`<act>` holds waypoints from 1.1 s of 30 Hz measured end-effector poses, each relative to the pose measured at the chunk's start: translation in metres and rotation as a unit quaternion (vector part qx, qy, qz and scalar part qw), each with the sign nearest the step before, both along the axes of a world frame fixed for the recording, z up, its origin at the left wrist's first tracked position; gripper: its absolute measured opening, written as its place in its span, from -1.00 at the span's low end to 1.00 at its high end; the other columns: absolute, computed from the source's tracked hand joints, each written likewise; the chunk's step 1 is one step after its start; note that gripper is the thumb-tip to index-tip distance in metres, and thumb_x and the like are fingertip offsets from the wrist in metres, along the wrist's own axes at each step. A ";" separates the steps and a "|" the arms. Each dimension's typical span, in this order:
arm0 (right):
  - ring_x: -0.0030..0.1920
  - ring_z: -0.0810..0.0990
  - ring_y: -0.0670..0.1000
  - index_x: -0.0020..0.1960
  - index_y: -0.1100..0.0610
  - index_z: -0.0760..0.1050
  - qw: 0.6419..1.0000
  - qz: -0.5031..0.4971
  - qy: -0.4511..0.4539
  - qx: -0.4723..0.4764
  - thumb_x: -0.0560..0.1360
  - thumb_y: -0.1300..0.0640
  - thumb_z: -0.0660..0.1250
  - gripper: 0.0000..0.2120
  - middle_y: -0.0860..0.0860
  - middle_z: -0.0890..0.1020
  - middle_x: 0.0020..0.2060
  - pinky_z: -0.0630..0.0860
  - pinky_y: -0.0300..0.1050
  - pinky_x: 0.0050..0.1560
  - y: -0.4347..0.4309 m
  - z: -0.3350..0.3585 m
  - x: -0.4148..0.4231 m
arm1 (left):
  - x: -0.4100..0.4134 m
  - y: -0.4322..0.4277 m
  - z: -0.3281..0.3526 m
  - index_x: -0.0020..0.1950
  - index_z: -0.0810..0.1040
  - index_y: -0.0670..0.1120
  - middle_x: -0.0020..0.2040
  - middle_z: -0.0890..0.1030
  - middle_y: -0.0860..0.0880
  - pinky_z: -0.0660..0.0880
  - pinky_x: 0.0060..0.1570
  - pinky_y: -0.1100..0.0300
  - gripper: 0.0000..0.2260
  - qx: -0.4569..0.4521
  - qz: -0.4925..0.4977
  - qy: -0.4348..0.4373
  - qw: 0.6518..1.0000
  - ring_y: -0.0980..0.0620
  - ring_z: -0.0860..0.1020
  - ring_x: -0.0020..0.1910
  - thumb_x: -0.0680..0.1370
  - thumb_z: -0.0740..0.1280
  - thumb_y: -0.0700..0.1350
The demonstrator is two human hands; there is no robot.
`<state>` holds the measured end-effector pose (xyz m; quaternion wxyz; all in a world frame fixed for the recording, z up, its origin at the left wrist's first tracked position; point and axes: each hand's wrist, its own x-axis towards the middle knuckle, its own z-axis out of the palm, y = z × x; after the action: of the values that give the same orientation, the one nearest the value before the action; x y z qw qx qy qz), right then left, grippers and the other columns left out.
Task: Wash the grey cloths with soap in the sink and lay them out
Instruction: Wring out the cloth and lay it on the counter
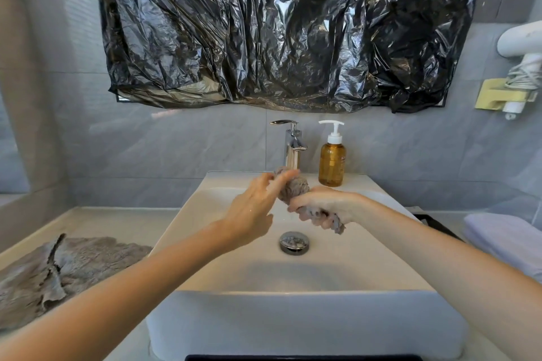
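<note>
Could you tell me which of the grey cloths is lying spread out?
The cloth left of the sink, lying flat on the counter, untouched. The other cloth is bunched in the right hand over the sink.

Fuzzy matt grey cloth (pixel 293 187), glossy white ceramic sink (pixel 293 278), shiny chrome tap (pixel 291 145), crinkled glossy black plastic sheet (pixel 278 26).

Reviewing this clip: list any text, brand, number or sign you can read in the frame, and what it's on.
Amber pump bottle: small print runs down its right edge, too small and blurred to read.
Faucet, black plastic sheet, sink, grey cloth: no text visible.
</note>
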<state>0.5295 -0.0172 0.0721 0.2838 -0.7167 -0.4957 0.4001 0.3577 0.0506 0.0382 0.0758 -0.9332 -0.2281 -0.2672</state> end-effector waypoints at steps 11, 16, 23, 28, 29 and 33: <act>-0.59 0.27 -0.23 -0.35 -0.02 0.49 0.901 0.352 0.176 -0.180 0.27 -0.13 0.56 -0.70 -0.13 0.36 -0.50 0.11 -0.39 -0.59 0.004 0.026 -0.009 | 0.005 0.005 0.029 0.00 0.48 -0.09 0.30 0.44 -0.20 0.27 0.37 -0.25 -0.95 0.411 -0.178 -0.159 0.880 -0.33 0.38 0.32 0.58 0.31 -0.22; -0.59 0.18 -0.17 -0.37 0.04 0.37 0.945 0.237 0.085 -0.210 0.56 0.09 0.28 -0.68 -0.09 0.31 -0.51 0.04 -0.35 -0.58 0.013 0.022 -0.010 | 0.007 0.011 0.035 -0.16 0.54 -0.12 -0.27 0.55 -0.07 0.35 0.34 -0.18 -0.87 0.416 -0.138 -0.006 0.899 -0.11 0.56 -0.18 0.45 0.25 -0.32; -0.51 0.35 0.04 -0.32 0.16 0.39 0.949 0.089 -0.293 -0.069 0.35 0.21 0.33 -0.87 0.09 0.44 -0.46 0.24 -0.26 -0.48 0.022 -0.009 -0.036 | 0.020 0.004 0.002 0.22 0.36 -0.22 0.08 0.56 -0.23 0.29 -0.21 0.05 -0.70 -0.010 0.081 0.176 0.981 -0.29 0.53 0.04 0.49 0.24 -0.28; 0.07 0.54 0.18 0.26 0.18 0.31 0.843 0.067 -0.527 0.082 0.48 0.14 0.33 -0.60 0.13 0.55 0.08 0.37 -0.03 -0.15 0.014 -0.028 -0.043 | 0.024 0.003 -0.009 0.16 0.46 -0.19 0.04 0.57 -0.21 0.34 -0.20 0.13 -0.76 -0.233 0.063 0.110 0.964 -0.15 0.48 -0.10 0.51 0.22 -0.23; 0.13 0.53 0.21 0.31 0.19 0.26 0.816 0.081 -0.562 0.102 0.48 0.17 0.33 -0.54 0.16 0.54 0.11 0.35 0.00 -0.11 0.012 -0.029 -0.043 | 0.027 0.001 -0.010 0.10 0.49 -0.20 0.01 0.58 -0.19 0.34 -0.20 0.15 -0.82 -0.263 0.058 0.107 0.957 -0.09 0.45 -0.14 0.53 0.23 -0.19; 0.01 0.58 0.26 0.37 0.20 0.17 0.709 0.143 -0.672 0.158 0.54 0.20 0.25 -0.55 0.18 0.61 0.04 0.36 0.02 -0.17 0.012 -0.034 -0.035 | 0.033 0.000 -0.018 -0.22 0.44 -0.15 -0.38 0.42 -0.08 0.27 -0.52 0.23 -0.89 -0.417 0.041 0.064 0.906 0.02 0.32 -0.50 0.51 0.27 -0.20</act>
<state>0.4947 -0.0048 0.0382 -0.0757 -0.6617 -0.7078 -0.2355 0.3908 0.0511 0.0201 -0.2950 -0.8846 -0.3514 -0.0840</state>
